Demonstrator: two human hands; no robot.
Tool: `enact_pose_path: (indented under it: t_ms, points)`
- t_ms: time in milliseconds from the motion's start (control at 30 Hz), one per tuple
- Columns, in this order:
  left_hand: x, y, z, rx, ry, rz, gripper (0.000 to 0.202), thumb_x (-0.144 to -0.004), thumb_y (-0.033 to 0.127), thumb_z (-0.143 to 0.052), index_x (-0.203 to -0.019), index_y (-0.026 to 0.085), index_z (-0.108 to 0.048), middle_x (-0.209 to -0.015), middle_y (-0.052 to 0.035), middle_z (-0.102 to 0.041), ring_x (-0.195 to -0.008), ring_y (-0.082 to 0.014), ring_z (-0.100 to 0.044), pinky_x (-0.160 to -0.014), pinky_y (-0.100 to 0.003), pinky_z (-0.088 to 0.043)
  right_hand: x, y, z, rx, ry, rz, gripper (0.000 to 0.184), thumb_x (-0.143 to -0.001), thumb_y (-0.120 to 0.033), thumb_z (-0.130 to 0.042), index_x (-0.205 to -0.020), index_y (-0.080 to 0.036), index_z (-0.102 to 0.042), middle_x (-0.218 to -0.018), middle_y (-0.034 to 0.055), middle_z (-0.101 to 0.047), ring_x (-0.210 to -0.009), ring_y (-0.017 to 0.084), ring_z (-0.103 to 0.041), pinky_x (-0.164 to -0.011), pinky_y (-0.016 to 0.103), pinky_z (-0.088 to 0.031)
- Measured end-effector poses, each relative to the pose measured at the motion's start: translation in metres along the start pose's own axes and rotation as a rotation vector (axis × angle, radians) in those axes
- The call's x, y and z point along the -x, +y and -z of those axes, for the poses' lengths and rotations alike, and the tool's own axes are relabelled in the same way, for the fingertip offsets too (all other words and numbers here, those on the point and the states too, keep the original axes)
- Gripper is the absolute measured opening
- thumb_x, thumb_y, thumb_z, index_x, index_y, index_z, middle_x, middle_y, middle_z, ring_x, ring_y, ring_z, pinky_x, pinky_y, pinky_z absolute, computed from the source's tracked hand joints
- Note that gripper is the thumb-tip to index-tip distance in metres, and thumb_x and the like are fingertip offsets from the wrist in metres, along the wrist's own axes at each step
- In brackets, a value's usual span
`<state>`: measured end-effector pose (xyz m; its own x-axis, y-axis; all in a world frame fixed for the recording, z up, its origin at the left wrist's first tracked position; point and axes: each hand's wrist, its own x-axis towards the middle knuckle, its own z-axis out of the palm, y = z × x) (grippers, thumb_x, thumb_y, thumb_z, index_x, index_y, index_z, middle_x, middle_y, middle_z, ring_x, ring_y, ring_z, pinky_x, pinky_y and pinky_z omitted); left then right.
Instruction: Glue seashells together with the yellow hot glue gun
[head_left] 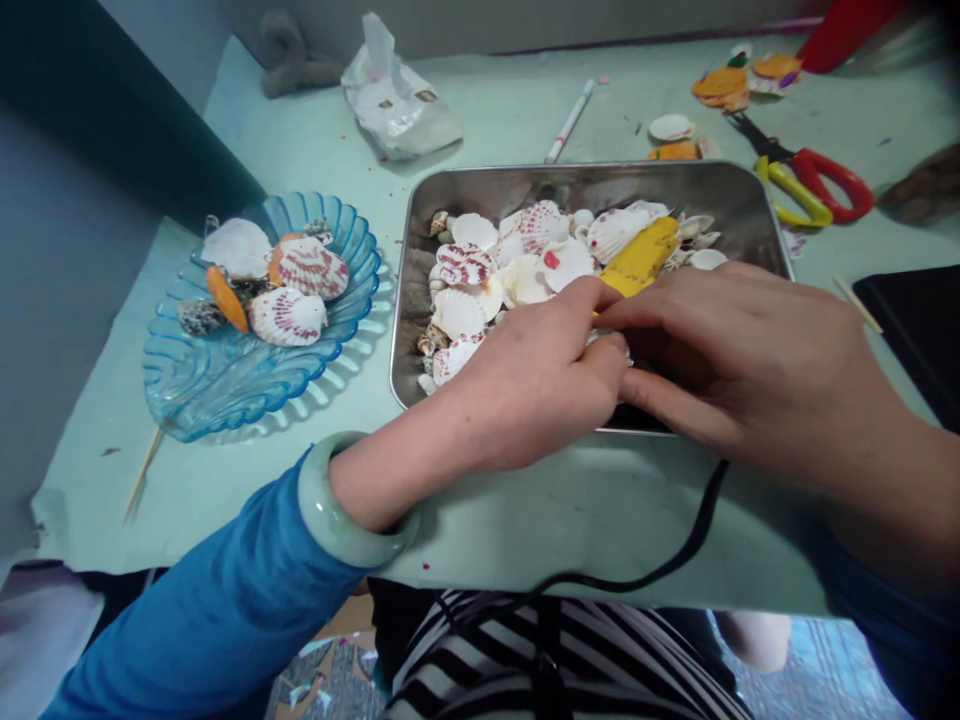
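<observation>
My left hand (547, 370), with a pale green bangle (337, 500) on the wrist, reaches over the front of the metal tray (396, 340). Its fingers are pinched closed. My right hand (757, 360) comes in from the right with curled fingers, and the fingertips of both hands meet. Whatever they grip is mostly hidden; only a small whitish bit shows between them. Just beyond the fingers, a yellow tool (641, 258) with a narrow dark tip, perhaps a glue gun, lies on the shells. White and purple-speckled scallop shells (525, 280) and small spiral shells fill the tray.
To the left, a blue shell-shaped glass dish (262, 400) holds several shells. Behind the tray lie a crumpled plastic bag (401, 100) and a white marker (570, 120). Red-and-yellow scissors (814, 185) and orange shell pieces (724, 88) are back right. A black cord (697, 530) crosses the table's front edge.
</observation>
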<state>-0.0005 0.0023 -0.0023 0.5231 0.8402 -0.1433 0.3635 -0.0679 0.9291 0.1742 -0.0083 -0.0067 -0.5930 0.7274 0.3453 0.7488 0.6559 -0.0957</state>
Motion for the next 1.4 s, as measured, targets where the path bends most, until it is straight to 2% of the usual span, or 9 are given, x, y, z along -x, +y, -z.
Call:
enact_pose_path:
  t_ms: [367,667,933,1167,1400]
  points:
    - [-0.0007,0.0013,-0.0005,-0.033,0.021,-0.006,0.015,-0.084,0.024,-0.041,-0.093,0.020,-0.052,-0.086,-0.0030,-0.063,-0.090,-0.0211,-0.060,-0.075,-0.035,-0.050,-0.0013,0.0005,0.0001,0.022,0.005,0.017,0.025,-0.087,-0.042,-0.041,-0.095,-0.022,-0.053,-0.079,0.0029,-0.059,-0.073,0.020,-0.057,-0.063,0.034,-0.042]
    - [-0.0001,-0.0013,0.0003,-0.035,0.011,-0.026,0.016,-0.085,0.025,-0.041,-0.095,0.021,-0.052,-0.089,-0.0036,-0.063,-0.091,-0.0212,-0.060,-0.077,-0.036,-0.049,-0.0003,0.0017,-0.0018,0.015,0.026,0.037,0.027,-0.087,-0.043,-0.042,-0.094,-0.020,-0.055,-0.077,0.0037,-0.059,-0.071,0.020,-0.056,-0.062,0.034,-0.041]
    - [-0.0005,-0.0011,-0.0003,-0.019,0.007,-0.017,0.015,-0.084,0.023,-0.042,-0.094,0.021,-0.052,-0.087,-0.0033,-0.063,-0.090,-0.0207,-0.060,-0.077,-0.036,-0.049,-0.0003,-0.0002,0.0009,0.014,-0.010,-0.007,0.026,-0.088,-0.045,-0.039,-0.095,-0.026,-0.054,-0.077,0.0018,-0.058,-0.072,0.020,-0.055,-0.064,0.033,-0.039]
    - [-0.0002,0.0011,0.0003,-0.063,0.014,-0.022,0.015,-0.084,0.022,-0.041,-0.094,0.020,-0.052,-0.087,-0.0038,-0.063,-0.092,-0.0218,-0.059,-0.078,-0.037,-0.049,-0.0010,0.0019,-0.0008,0.026,0.028,0.050,0.029,-0.086,-0.043,-0.043,-0.094,-0.019,-0.057,-0.075,0.0040,-0.059,-0.068,0.020,-0.054,-0.060,0.033,-0.040]
    - [-0.0004,0.0012,0.0001,-0.077,0.015,-0.051,0.014,-0.084,0.022,-0.040,-0.092,0.020,-0.051,-0.083,-0.0029,-0.062,-0.087,-0.0198,-0.060,-0.076,-0.034,-0.049,-0.0005,0.0022,-0.0020,0.021,0.012,0.036,0.028,-0.086,-0.041,-0.042,-0.094,-0.018,-0.057,-0.080,0.0048,-0.061,-0.072,0.020,-0.056,-0.064,0.034,-0.042]
